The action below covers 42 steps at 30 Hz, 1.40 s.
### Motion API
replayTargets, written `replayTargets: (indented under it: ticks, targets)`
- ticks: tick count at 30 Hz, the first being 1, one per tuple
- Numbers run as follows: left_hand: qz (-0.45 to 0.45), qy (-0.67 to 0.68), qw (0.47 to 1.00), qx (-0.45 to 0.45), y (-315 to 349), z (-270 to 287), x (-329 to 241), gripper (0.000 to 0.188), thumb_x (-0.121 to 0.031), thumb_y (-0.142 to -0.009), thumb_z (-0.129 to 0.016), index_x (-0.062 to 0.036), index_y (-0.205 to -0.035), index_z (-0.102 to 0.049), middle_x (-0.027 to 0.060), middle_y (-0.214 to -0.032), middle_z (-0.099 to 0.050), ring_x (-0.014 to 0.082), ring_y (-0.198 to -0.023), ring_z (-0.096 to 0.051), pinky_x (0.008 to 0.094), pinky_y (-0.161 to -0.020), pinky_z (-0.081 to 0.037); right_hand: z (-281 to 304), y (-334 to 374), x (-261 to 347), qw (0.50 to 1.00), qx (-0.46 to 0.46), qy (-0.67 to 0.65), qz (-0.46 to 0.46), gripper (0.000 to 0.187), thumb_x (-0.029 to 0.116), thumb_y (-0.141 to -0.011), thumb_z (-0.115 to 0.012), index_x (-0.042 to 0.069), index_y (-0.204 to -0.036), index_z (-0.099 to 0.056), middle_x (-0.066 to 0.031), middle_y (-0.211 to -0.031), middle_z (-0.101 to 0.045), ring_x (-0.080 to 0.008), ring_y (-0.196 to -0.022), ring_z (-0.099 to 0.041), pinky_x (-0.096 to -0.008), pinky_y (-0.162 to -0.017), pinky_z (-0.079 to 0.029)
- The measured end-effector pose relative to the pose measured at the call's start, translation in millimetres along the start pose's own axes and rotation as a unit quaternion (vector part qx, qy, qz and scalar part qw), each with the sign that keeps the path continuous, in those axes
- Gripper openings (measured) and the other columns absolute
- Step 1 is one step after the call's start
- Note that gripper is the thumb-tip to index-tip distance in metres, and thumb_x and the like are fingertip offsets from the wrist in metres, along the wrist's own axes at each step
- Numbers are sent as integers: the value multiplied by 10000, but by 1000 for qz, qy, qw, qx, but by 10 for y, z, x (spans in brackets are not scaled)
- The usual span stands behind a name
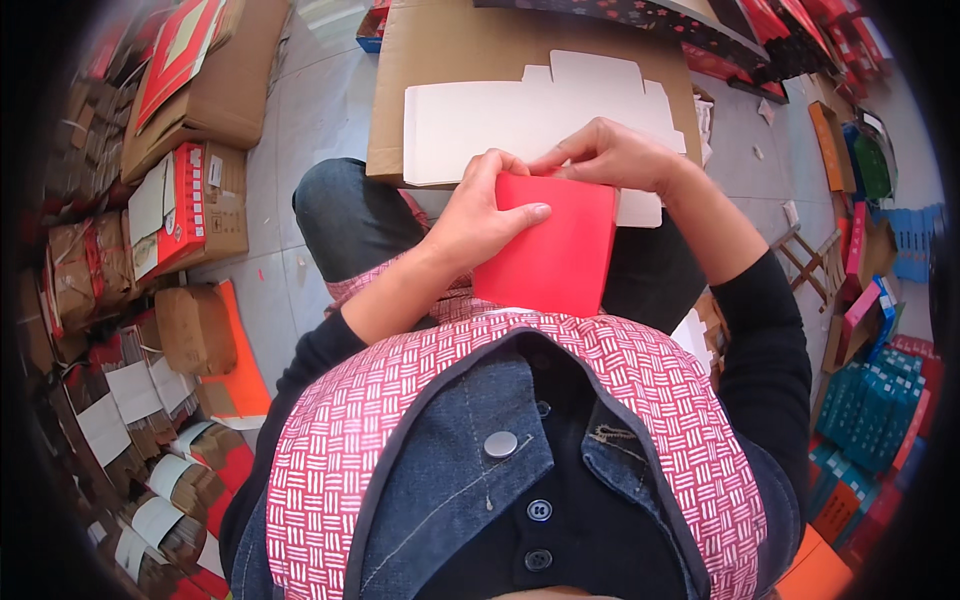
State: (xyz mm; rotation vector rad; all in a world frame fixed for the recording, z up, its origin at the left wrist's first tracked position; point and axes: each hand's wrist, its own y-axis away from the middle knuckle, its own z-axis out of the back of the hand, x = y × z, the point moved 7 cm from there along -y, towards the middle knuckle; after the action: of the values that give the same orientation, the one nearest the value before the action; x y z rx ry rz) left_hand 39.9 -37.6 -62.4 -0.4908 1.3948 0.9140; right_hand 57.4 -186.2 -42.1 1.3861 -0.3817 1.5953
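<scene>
A red cardboard box point(555, 255) rests upright against my lap, its broad face toward me. My left hand point(485, 210) grips its upper left part, thumb lying on the red face and fingers over the far side. At the top edge of the box my right hand point(610, 155) has thumb and forefinger pinched together; what lies between the fingertips is hidden. Just beyond my hands a flat white die-cut carton blank point(480, 118) with tabs lies on a brown cardboard surface point(440, 50).
Brown cartons point(225, 200) and bundled stacks of folded cardboard point(130, 390) line the left side. At the right stand teal boxes point(870, 405), blue ones point(912, 240) and a wooden folding frame point(805, 262). A dark flower-patterned box point(640, 25) sits at the far edge.
</scene>
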Motion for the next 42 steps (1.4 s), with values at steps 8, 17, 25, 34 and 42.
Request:
replayTargets:
  ticks: [8, 17, 25, 34, 42]
  targets:
    - [-1, -26, 999, -38, 8, 56, 6, 395, -184, -759, -721, -17, -1016, -471, 155, -1097, -460, 251, -1032, -511, 336, -890, -448, -40, 423, -405, 880, -320, -341, -86, 269, 214, -912, -544, -23, -1025, -604, -103, -946, -639, -173, -867, -624, -292, -702, -507]
    - [-103, -144, 981, -75, 58, -49, -222, 404, -137, -734, -721, -19, -1013, -454, 167, -1090, -438, 301, -1032, -494, 364, -907, -420, -323, 665, -511, 760, -439, -478, -43, 315, 101, -925, -538, -36, -1209, -539, -163, -1158, -595, -198, -1014, -590, -307, -852, -499]
    - [-119, -189, 969, -103, 102, -73, -169, 436, -150, -756, -721, -21, -1054, -429, 166, -1128, -415, 292, -1080, -456, 356, -951, -388, -472, 688, -418, 807, -449, -380, -44, 309, 67, -936, -490, -78, -1201, -552, -145, -1206, -577, -162, -1058, -556, -251, -902, -441]
    - [-112, -177, 973, -98, 118, -80, -173, 421, -149, -763, -718, -28, -1042, -427, 157, -1127, -415, 275, -1071, -463, 350, -941, -395, -386, 733, -554, 775, -393, -494, -35, 296, 43, -876, -567, -75, -1148, -580, -179, -1151, -593, -211, -1004, -600, -325, -859, -496]
    - [-130, -213, 961, -115, 128, -81, -213, 408, -152, -750, -720, -32, -1018, -438, 181, -1192, -418, 307, -1089, -465, 369, -945, -389, -381, 675, -642, 773, -380, -501, -84, 349, 48, -844, -597, -89, -1162, -553, -187, -1098, -624, -234, -974, -627, -330, -856, -507]
